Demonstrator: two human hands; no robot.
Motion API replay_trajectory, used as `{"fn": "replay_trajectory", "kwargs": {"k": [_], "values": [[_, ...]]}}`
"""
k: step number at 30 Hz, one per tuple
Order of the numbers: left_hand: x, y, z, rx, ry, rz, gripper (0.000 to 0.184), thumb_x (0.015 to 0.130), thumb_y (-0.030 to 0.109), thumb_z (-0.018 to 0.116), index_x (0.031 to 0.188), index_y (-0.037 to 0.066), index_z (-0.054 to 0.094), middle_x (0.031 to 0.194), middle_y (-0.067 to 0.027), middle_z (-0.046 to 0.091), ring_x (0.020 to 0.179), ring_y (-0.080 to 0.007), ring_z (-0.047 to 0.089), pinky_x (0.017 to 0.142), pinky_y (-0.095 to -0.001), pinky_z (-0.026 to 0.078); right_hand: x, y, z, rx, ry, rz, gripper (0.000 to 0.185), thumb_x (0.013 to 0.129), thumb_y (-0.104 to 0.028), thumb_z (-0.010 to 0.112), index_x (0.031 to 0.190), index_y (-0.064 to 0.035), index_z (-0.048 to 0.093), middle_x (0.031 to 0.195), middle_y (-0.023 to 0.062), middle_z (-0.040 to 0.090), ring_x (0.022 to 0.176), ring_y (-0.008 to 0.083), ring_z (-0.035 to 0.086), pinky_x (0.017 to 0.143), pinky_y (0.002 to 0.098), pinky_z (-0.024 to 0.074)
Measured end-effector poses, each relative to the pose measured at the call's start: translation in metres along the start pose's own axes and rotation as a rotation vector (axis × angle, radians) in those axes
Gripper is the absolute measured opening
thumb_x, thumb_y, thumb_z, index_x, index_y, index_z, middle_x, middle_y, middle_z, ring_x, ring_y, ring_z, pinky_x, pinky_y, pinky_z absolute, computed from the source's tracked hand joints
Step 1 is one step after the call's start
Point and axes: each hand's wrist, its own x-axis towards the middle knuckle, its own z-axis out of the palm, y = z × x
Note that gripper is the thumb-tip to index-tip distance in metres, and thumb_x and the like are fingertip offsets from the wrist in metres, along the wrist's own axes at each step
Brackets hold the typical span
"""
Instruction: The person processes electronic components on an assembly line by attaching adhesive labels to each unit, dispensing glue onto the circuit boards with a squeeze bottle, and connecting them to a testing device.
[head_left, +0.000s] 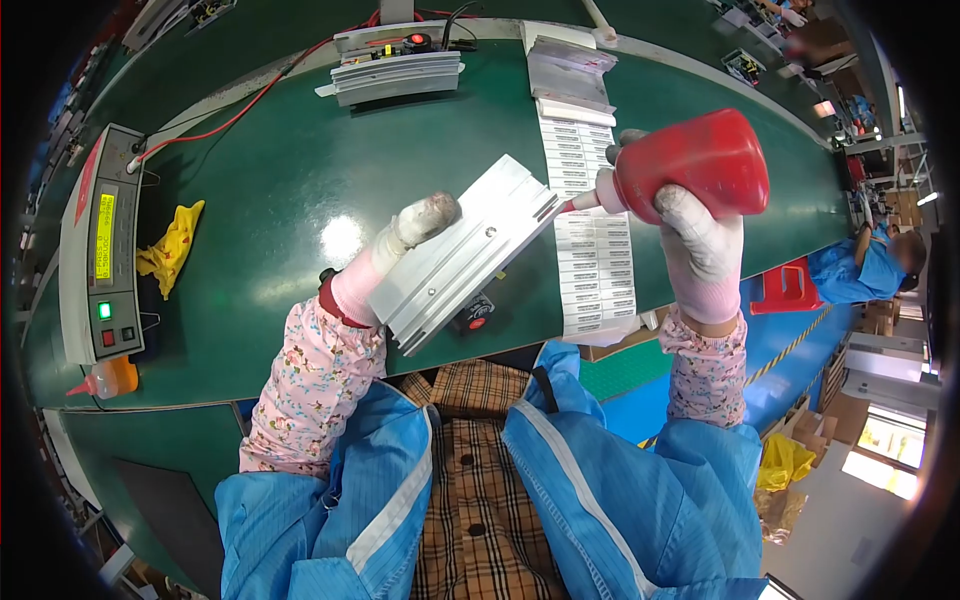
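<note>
A silver metal housing (465, 250) is held tilted over the green table, with my gloved left hand (425, 220) closed on its left side. My gloved right hand (695, 230) is wrapped round a red squeeze bottle (700, 165). The bottle lies nearly level, and its narrow nozzle points left, at the right end of the housing. Whether the tip touches the metal I cannot tell. Beneath the housing a black part with a red button (477, 322) shows in part. Sheets of printed labels (595, 260) lie just right of the housing.
A second metal housing (395, 78) stands at the back of the green table (250, 250). At the left are a tester with a lit display (103, 245), a yellow cloth (172, 248) and an orange bottle (112, 378). A person in blue (850, 265) sits far right near a red stool (785, 287).
</note>
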Motion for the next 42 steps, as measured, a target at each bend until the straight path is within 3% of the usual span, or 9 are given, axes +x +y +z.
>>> {"fn": "replay_trajectory", "kwargs": {"k": [10,15,20,22,27,29,32,35,42], "values": [[-0.002,0.001,0.026,0.185,0.244,0.166,0.076,0.095,0.033,0.064,0.150,-0.007,0.032,0.131,-0.0352,0.056,0.099,-0.0416,0.071,0.077,-0.0446,0.064,0.022,0.017,-0.088,0.002,0.285,0.146,0.040,0.092,-0.016,0.071,0.121,0.0059,0.054,0.109,0.0231,0.066,0.093,0.0335,0.070,0.091,0.0422,0.0559],[0.016,-0.007,0.061,0.381,0.487,0.403,0.073,0.094,0.037,0.066,0.145,-0.009,0.040,0.125,-0.0292,0.062,0.092,-0.0329,0.071,0.074,-0.0380,0.061,-0.001,-0.029,-0.168,-0.588,0.348,0.503,0.034,0.092,-0.025,0.068,0.111,0.0002,0.060,0.085,0.0134,0.065,0.050,0.0205,0.057,0.046,0.0287,0.0491],[0.013,-0.016,0.061,0.715,0.716,0.613,0.069,0.095,0.043,0.065,0.138,-0.008,0.048,0.113,-0.0237,0.066,0.086,-0.0264,0.070,0.075,-0.0366,0.058,-0.026,-0.029,-0.197,-1.454,0.265,0.677,0.043,0.080,-0.029,0.073,0.110,0.0003,0.061,0.074,0.0110,0.066,0.042,0.0215,0.053,0.045,0.0317,0.0445],[0.008,-0.016,0.059,0.988,0.878,0.654,0.065,0.096,0.046,0.064,0.134,-0.006,0.053,0.106,-0.0208,0.067,0.084,-0.0239,0.068,0.077,-0.0371,0.057,-0.029,-0.019,-0.202,-1.672,0.217,0.828,0.056,0.075,-0.033,0.078,0.120,-0.0026,0.064,0.099,0.0159,0.072,0.090,0.0338,0.069,0.082,0.0396,0.0543],[-0.027,0.008,0.089,1.285,1.065,0.057,0.059,0.093,0.038,0.069,0.133,-0.003,0.056,0.102,-0.0175,0.067,0.082,-0.0206,0.067,0.068,-0.0368,0.058,-0.025,0.009,-0.198,-1.977,0.125,-0.113,0.061,0.079,-0.032,0.077,0.130,-0.0021,0.060,0.110,0.0166,0.071,0.091,0.0304,0.068,0.084,0.0361,0.0542],[-0.027,0.021,0.099,1.470,1.118,0.110,0.057,0.092,0.038,0.071,0.132,-0.002,0.058,0.103,-0.0167,0.067,0.083,-0.0209,0.067,0.068,-0.0365,0.057,0.000,0.000,-0.128,-1.593,0.202,0.016,0.061,0.083,-0.026,0.077,0.136,-0.0030,0.059,0.129,0.0174,0.065,0.113,0.0308,0.062,0.099,0.0368,0.0486],[-0.019,0.057,0.109,2.021,1.230,0.243,0.053,0.089,0.037,0.074,0.128,0.003,0.063,0.104,-0.0145,0.067,0.087,-0.0216,0.067,0.069,-0.0354,0.056,0.042,0.003,-0.015,-0.949,0.133,-0.056,0.024,0.086,-0.014,0.072,0.106,-0.0014,0.075,0.099,0.0096,0.075,0.086,0.0222,0.067,0.079,0.0306,0.0521],[0.016,0.095,0.087,2.320,1.229,0.734,0.053,0.084,0.038,0.077,0.125,0.006,0.066,0.108,-0.0112,0.068,0.091,-0.0277,0.067,0.078,-0.0372,0.054,0.091,0.040,0.065,-0.726,0.058,-0.185,0.023,0.090,-0.019,0.069,0.100,-0.0010,0.077,0.090,0.0082,0.075,0.077,0.0211,0.066,0.072,0.0305,0.0508],[0.068,0.126,0.087,2.805,1.491,0.226,0.039,0.078,0.043,0.078,0.102,0.014,0.072,0.104,-0.0073,0.071,0.100,-0.0263,0.064,0.090,-0.0435,0.044,0.193,0.096,0.124,-1.005,-0.098,-0.019,0.036,0.090,-0.032,0.068,0.095,0.0033,0.074,0.082,0.0126,0.073,0.070,0.0262,0.062,0.070,0.0350,0.0505]]}}
